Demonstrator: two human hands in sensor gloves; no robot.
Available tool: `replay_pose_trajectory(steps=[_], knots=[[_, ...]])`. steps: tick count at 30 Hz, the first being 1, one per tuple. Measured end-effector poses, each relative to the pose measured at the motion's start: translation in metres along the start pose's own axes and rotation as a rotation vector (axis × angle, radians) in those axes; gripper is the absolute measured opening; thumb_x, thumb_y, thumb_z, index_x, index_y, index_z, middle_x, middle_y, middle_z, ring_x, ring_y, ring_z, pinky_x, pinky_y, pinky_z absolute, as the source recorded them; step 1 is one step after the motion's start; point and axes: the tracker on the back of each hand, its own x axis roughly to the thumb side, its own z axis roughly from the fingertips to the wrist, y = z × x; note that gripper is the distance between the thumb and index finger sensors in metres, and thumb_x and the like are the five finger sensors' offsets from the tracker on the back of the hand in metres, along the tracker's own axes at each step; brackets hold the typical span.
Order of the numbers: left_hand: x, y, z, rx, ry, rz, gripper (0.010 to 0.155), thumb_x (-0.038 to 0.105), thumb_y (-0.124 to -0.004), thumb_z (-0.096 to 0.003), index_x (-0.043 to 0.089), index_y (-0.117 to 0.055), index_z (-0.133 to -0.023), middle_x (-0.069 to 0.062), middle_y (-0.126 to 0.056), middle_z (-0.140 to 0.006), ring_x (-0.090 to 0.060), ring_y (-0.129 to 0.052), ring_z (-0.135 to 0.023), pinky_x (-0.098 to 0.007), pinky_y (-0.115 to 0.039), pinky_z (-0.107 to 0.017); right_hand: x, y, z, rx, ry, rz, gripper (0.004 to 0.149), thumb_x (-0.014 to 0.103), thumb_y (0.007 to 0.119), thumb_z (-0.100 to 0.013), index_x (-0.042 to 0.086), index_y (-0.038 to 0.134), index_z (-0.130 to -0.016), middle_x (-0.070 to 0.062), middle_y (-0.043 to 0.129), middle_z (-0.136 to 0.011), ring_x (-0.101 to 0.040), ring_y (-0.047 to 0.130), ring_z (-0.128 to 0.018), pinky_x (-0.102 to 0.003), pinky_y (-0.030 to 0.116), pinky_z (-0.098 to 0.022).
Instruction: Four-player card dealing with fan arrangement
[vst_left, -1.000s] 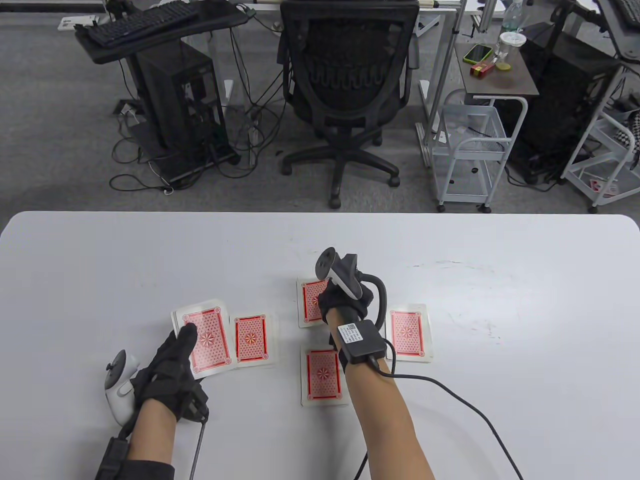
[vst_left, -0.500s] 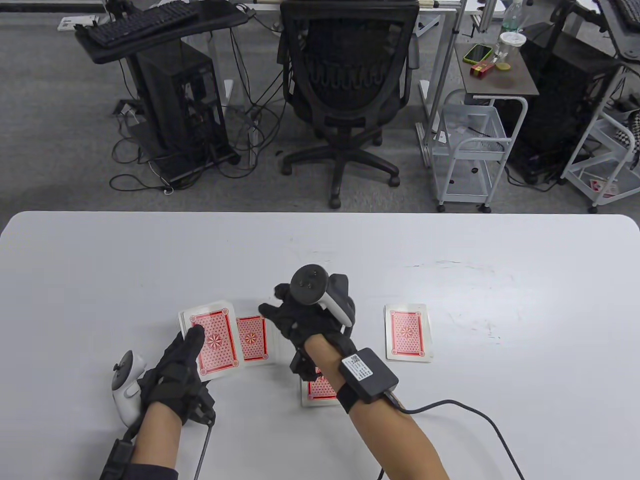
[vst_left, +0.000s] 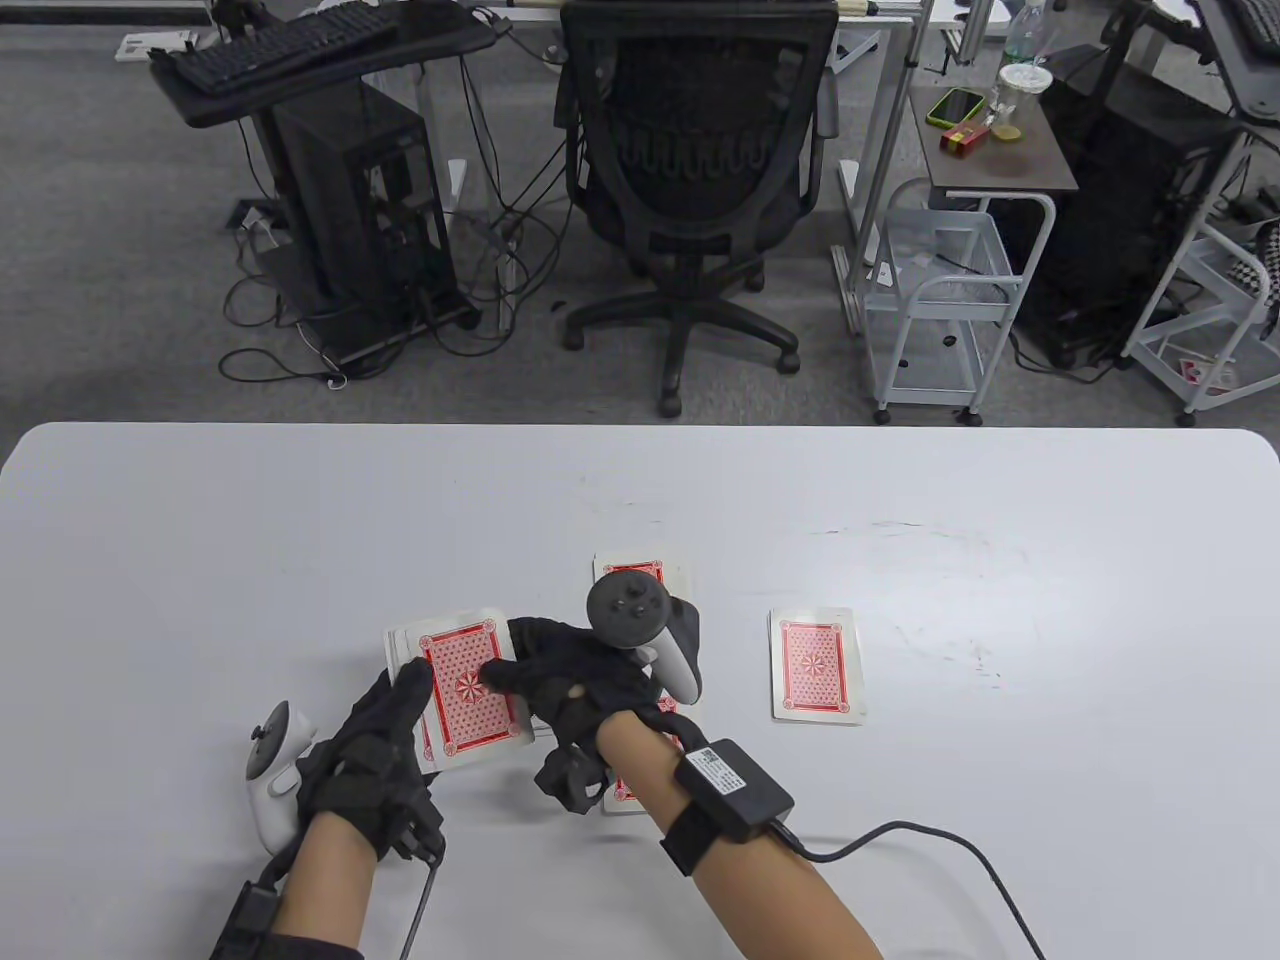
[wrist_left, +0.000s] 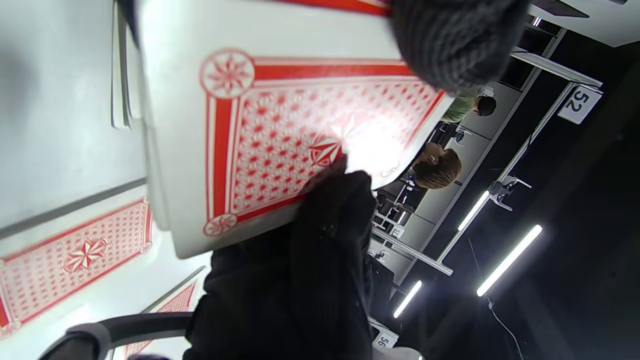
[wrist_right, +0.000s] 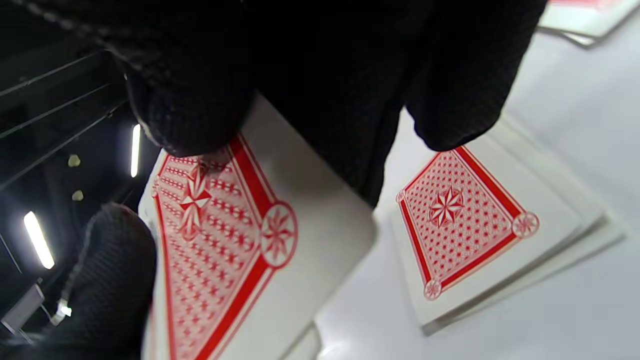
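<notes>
My left hand (vst_left: 395, 705) holds the red-backed deck (vst_left: 470, 690) just above the table; the deck fills the left wrist view (wrist_left: 280, 140), with my left thumb (wrist_left: 450, 45) on top. My right hand (vst_left: 510, 672) reaches left over the deck, and a fingertip (wrist_right: 195, 125) rests on the top card (wrist_right: 215, 260); no pinch on that card shows. Dealt piles lie face down: a far pile (vst_left: 628, 566) behind the right tracker, a right pile (vst_left: 815, 665), and a near pile (vst_left: 628, 790) mostly under my right forearm. The left pile (wrist_right: 460, 215) lies under the deck.
The white table (vst_left: 300, 520) stretches wide to the left, right and far side. The right wrist's cable (vst_left: 930, 835) trails over the near right of the table. An office chair (vst_left: 690, 200) and carts stand beyond the far edge.
My right hand left the far pile and swung left and nearer to the deck. My left hand shifted the deck right, over the left pile.
</notes>
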Motion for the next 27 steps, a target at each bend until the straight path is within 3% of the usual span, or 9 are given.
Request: replay_pose_trajectory(steps=[5,10,14,17,21,27], knots=[[0.002,0.003,0.002,0.018,-0.01,-0.014,0.047,0.049,-0.078,-0.0513,0.034,-0.071,-0.095,0.009,-0.089,-0.091,-0.024,-0.101,-0.075,-0.042,-0.09,-0.051,-0.012,-0.033,0.009,-0.022,0.023,-0.005,0.061,0.031,0.085,-0.048,0.001,0.065,-0.097,0.0,0.094,-0.068,-0.02,0.109,-0.05,-0.055,0.076,-0.051],[0.002,0.006,0.002,0.037,-0.007,-0.016,0.047,0.049,-0.078,-0.0516,0.034,-0.071,-0.096,0.009,-0.089,-0.091,-0.024,-0.101,-0.076,-0.042,-0.09,-0.051,-0.03,-0.102,0.029,-0.138,0.119,0.111,0.065,0.031,0.087,-0.049,0.002,0.061,-0.101,-0.002,0.091,-0.069,-0.018,0.103,-0.039,-0.054,0.076,-0.048],[0.001,0.004,0.0,0.033,0.001,-0.027,0.047,0.049,-0.078,-0.0516,0.034,-0.071,-0.096,0.009,-0.089,-0.091,-0.024,-0.101,-0.076,-0.042,-0.09,-0.051,-0.051,-0.159,0.049,-0.259,0.289,0.303,0.067,0.031,0.086,-0.05,0.004,0.056,-0.104,-0.003,0.086,-0.073,-0.017,0.098,-0.038,-0.055,0.073,-0.049],[0.001,0.005,0.0,0.037,0.003,-0.03,0.047,0.049,-0.078,-0.0517,0.034,-0.071,-0.096,0.009,-0.089,-0.091,-0.024,-0.101,-0.076,-0.042,-0.09,-0.051,-0.071,-0.185,0.059,-0.328,0.428,0.438,0.068,0.031,0.087,-0.049,0.006,0.055,-0.104,-0.004,0.084,-0.075,-0.017,0.096,-0.038,-0.056,0.072,-0.05],[0.001,0.007,0.0,0.053,0.002,-0.032,0.047,0.049,-0.078,-0.0516,0.034,-0.071,-0.096,0.008,-0.089,-0.091,-0.024,-0.101,-0.076,-0.042,-0.09,-0.051,-0.096,-0.196,0.064,-0.378,0.575,0.607,0.069,0.031,0.088,-0.049,0.007,0.055,-0.105,-0.004,0.083,-0.076,-0.017,0.095,-0.038,-0.056,0.071,-0.05],[0.002,0.007,0.001,0.064,0.007,-0.04,0.047,0.049,-0.078,-0.0516,0.034,-0.071,-0.096,0.009,-0.089,-0.091,-0.024,-0.101,-0.076,-0.042,-0.09,-0.051,-0.12,-0.185,0.056,-0.39,0.715,0.982,0.074,0.038,0.089,-0.047,0.011,0.053,-0.106,-0.004,0.081,-0.08,-0.019,0.096,-0.047,-0.057,0.069,-0.054]])
